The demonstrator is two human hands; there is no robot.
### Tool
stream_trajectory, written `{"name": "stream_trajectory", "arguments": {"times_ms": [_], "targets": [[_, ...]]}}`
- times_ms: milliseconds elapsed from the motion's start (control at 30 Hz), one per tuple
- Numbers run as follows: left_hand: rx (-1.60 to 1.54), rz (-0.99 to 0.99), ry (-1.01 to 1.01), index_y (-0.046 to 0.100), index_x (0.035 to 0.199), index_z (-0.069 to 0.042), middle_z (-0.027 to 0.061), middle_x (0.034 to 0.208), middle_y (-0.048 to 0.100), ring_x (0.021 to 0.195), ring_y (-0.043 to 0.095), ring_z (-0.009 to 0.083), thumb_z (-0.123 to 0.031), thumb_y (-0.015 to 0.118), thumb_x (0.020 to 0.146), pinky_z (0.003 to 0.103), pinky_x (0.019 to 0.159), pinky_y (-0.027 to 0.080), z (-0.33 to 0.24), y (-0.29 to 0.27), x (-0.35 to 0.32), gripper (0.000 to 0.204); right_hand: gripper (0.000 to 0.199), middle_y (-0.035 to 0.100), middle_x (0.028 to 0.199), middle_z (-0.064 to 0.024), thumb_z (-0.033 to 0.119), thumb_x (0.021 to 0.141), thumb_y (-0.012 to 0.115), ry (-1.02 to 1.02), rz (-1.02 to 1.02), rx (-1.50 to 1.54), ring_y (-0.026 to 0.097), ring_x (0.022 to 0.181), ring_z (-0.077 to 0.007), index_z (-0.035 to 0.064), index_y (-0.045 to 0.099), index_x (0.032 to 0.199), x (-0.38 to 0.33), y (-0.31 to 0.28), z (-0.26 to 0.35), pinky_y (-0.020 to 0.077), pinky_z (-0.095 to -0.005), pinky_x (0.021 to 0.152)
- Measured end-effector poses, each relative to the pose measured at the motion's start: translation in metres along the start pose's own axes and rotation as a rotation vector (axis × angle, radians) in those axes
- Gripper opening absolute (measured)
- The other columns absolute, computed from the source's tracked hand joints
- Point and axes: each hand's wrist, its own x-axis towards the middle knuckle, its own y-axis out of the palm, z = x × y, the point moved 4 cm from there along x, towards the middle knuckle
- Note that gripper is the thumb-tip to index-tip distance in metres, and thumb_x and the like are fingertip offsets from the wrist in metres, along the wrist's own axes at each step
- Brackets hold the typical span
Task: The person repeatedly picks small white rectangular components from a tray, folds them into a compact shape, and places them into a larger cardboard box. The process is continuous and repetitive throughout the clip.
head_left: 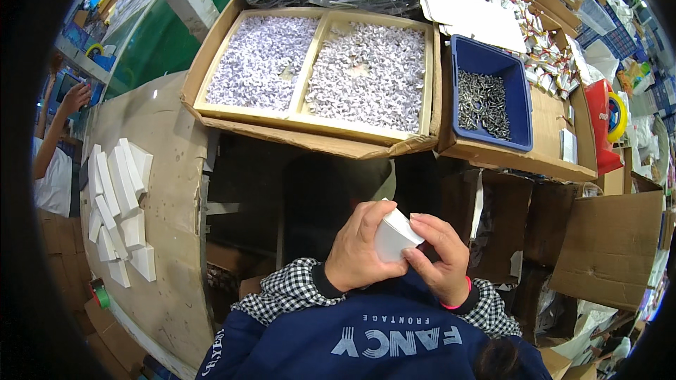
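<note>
navy garment (394, 362) spreads closest to the lens, a checked sleeve (289, 294) on either side, as a small white box (398, 239) sits tilted between a worker's two hands just above it. the left hand (355, 248) is wrapped around the box's left side; the right hand (440, 257), a pink band (461, 295) at its wrist, clamps thumb and fingers on the right end. beyond them, a cardboard box (303, 134) carries a cream tray (305, 77), both compartments heaped with small white pieces (260, 56). to its right, a blue bin (496, 139) of dark metal parts (482, 102) stands at the left edge of a second carton (549, 130); white-and-brown pieces (556, 56) crowd that carton's far edge, partly under a white sheet (472, 17). white boxes (121, 176) lie grouped toward the left edge of a table (169, 169) at left. another person's hand (75, 98) is raised beyond the table's far left corner.
</note>
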Motion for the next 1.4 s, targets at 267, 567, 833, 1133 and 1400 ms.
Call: {"name": "stream_trajectory", "arguments": {"times_ms": [267,567,833,1133,1400], "targets": [[0.066,0.003,0.030,0.038,0.128,-0.010,0.0169,0.105,0.050,0.091,0.054,0.0343,-0.019,0.080,0.055,0.041,0.076,0.049,0.003,0.005,-0.007,0.084,0.040,0.066,0.109,-0.0140,0.011,0.074,0.075,-0.137,0.119,-0.098,0.065,0.079,-0.0220,0.0037,0.065,0.111,0.005,-0.003,-0.009,0.0530,-0.0288,0.069],[0.088,0.033,0.014,0.038,0.126,-0.011,0.0171,0.105,0.049,0.093,0.053,0.0350,-0.019,0.079,0.055,0.041,0.075,0.049,0.005,0.011,-0.015,0.083,0.043,0.066,0.109,-0.0129,0.012,0.071,0.077,-0.179,0.163,-0.153,0.063,0.073,-0.0220,0.0044,0.065,0.111,0.004,-0.005,-0.012,0.0518,-0.0289,0.066],[0.115,0.082,0.065,0.036,0.128,-0.011,0.0172,0.105,0.049,0.090,0.055,0.0349,-0.021,0.079,0.057,0.041,0.074,0.051,0.001,0.018,-0.016,0.084,0.028,0.066,0.112,-0.0144,0.006,0.081,0.068,0.150,0.307,0.264,0.065,0.100,-0.0261,-0.0008,0.066,0.109,-0.006,-0.018,-0.028,0.0515,-0.0315,0.086],[0.140,0.117,0.094,0.039,0.127,-0.010,0.0175,0.106,0.051,0.088,0.057,0.0344,-0.021,0.079,0.056,0.040,0.074,0.051,-0.004,0.021,-0.013,0.082,0.024,0.069,0.103,-0.0143,0.004,0.081,0.067,0.236,0.316,0.069,0.068,0.094,-0.0236,0.0023,0.069,0.105,-0.003,-0.029,-0.017,0.0533,-0.0282,0.083],[0.187,0.109,0.020,0.040,0.125,-0.011,0.0167,0.104,0.050,0.086,0.057,0.0342,-0.021,0.078,0.056,0.040,0.072,0.050,-0.005,0.020,-0.012,0.079,0.024,0.068,0.104,-0.0152,0.003,0.081,0.066,0.140,0.207,-0.097,0.067,0.091,-0.0271,0.0013,0.067,0.105,-0.007,-0.023,-0.008,0.0533,-0.0304,0.080]]}}
